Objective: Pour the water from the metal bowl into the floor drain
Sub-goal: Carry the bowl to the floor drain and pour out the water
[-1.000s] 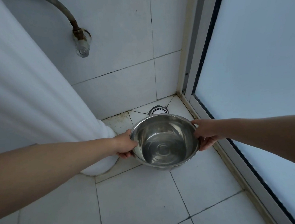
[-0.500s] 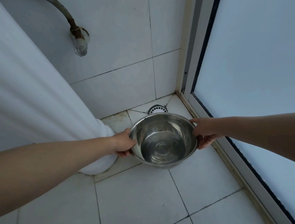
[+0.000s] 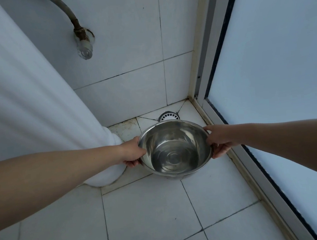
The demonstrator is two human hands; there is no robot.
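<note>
Metal bowl [image 3: 174, 153] hangs near the floor drain [image 3: 169, 116]; left hand [image 3: 131, 152] and right hand [image 3: 219, 139] clasp its rim, fingers [image 3: 131, 163] curled underneath.

Polished, mirror-bright metal bowl [image 3: 175, 149]; glossy, stained floor tiles [image 3: 146, 212]; rusty pipe [image 3: 63, 9]; frosted door panel [image 3: 283, 70]

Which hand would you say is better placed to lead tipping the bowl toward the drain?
The right hand, marginally: both grip the metal bowl, with the floor drain just beyond, but the left hand is crowded by the white pedestal.
</note>
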